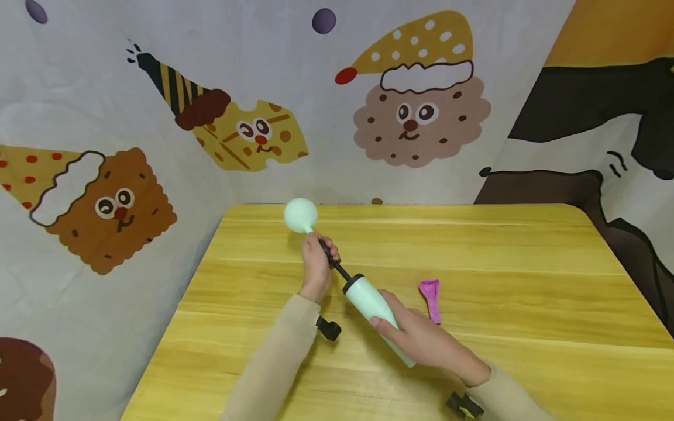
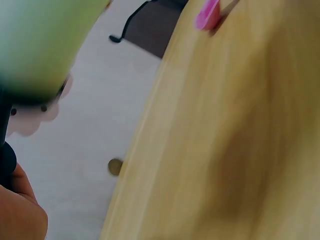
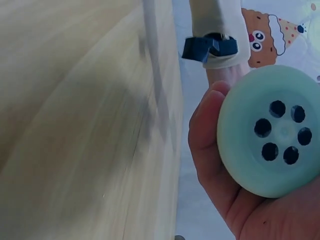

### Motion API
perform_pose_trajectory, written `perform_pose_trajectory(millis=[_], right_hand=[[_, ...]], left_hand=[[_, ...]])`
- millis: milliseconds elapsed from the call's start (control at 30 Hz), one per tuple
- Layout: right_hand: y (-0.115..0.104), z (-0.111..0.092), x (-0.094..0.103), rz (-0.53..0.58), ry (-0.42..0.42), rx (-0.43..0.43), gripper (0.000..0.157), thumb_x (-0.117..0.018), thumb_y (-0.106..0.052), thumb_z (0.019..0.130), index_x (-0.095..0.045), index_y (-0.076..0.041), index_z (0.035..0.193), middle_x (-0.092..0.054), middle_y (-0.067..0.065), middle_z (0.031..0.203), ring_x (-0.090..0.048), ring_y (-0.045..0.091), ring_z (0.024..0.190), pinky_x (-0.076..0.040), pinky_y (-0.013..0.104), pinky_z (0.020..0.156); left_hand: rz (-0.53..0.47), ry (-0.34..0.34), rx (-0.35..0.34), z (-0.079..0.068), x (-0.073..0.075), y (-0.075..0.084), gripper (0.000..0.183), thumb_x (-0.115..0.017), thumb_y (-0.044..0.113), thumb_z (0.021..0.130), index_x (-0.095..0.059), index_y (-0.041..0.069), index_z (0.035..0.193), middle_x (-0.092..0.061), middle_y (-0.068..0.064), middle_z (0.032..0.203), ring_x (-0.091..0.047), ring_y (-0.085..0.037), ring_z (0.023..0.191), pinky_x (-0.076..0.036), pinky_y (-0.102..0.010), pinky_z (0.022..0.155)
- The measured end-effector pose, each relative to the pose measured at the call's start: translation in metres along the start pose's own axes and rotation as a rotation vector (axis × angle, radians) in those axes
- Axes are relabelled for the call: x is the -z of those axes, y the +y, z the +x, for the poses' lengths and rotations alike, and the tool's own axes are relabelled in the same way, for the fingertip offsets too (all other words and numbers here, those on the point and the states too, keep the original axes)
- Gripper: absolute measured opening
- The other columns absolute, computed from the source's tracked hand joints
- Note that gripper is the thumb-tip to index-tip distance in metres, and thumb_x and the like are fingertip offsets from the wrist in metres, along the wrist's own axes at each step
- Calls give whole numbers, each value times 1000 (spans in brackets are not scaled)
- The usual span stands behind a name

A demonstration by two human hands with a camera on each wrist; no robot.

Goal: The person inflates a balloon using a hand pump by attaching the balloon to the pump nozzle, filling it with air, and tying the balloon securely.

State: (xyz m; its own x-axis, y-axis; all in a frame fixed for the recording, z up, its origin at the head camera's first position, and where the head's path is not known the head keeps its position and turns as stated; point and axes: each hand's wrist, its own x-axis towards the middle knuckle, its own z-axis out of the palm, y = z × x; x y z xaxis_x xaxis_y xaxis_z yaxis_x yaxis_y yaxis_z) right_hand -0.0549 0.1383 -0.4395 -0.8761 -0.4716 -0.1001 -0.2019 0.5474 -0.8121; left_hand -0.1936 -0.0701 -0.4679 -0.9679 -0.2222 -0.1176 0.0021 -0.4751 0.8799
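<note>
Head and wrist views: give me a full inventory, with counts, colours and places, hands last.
Table: 1, yellow wood-grain, lower head view
Pump: 1, mint and black, held over table
Mint balloon: 1, mint, round, at pump's far end
Pink balloon: 1, pink, limp, on table
Backdrop: seemingly 1, pale with cartoons, behind table
Wrist devices: 2, black, at cuffs
Sleeves: 2, beige, on forearms
Left hand: 1, bare, gripping pump's black end
Right hand: 1, bare, gripping pump's mint body

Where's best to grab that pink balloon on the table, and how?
Probably pinch the pink balloon by its narrow near end, from above and its right: it lies limp on the table, with the right hand and pump to its near left.
</note>
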Motion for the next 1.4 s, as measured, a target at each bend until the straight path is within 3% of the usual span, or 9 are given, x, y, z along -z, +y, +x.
perform_pose_trajectory(millis=[167, 367, 733, 967, 1200, 1400], right_hand=[[4, 19, 1, 47, -13, 10, 63, -51, -43, 109, -32, -10, 159, -68, 12, 101, -65, 13, 70, -55, 30, 52], [5, 26, 0, 72, -27, -4, 64, -50, -45, 109, -30, -13, 161, -68, 12, 102, -67, 17, 71, -56, 33, 54], [5, -17, 12, -6, -37, -30, 63, -54, -48, 107, -37, -17, 159, -67, 8, 109, -64, 11, 80, -55, 30, 61], [10, -20, 10, 14, -40, 6, 59, -53, -42, 109, -36, -14, 158, -66, 9, 107, -63, 11, 78, -55, 29, 59], [7, 1, 4, -1, -6, -3, 62, -52, -45, 108, -36, -11, 157, -66, 6, 94, -63, 9, 67, -55, 29, 55], [6, 19, 2, 25, 1, 3, 62, -52, -44, 108, -35, -10, 158, -69, 10, 102, -65, 11, 71, -56, 31, 57]], left_hand=[[19, -40, 50, -14, -8, -13, 38, -27, 23, 112, -48, 10, 83, -51, 0, 69, -47, -9, 54, -43, -20, 50], [1, 7, 24, -11, -8, -13, 39, -28, 24, 112, -48, 9, 82, -50, 1, 65, -46, -9, 51, -42, -20, 47], [-32, 79, -81, 15, 20, 17, 40, -27, 24, 113, -48, 11, 83, -50, 2, 68, -47, -8, 50, -44, -20, 46], [-8, 39, -40, 4, 9, 10, 41, -25, 24, 112, -49, 10, 83, -50, 1, 67, -47, -9, 50, -45, -21, 46], [-17, 2, -5, -16, -6, -7, 40, -25, 23, 113, -48, 9, 83, -50, 0, 68, -47, -9, 52, -44, -20, 48], [-5, -8, 6, -24, -12, -13, 41, -27, 27, 113, -48, 10, 82, -50, 1, 65, -47, -8, 50, -44, -20, 47]])
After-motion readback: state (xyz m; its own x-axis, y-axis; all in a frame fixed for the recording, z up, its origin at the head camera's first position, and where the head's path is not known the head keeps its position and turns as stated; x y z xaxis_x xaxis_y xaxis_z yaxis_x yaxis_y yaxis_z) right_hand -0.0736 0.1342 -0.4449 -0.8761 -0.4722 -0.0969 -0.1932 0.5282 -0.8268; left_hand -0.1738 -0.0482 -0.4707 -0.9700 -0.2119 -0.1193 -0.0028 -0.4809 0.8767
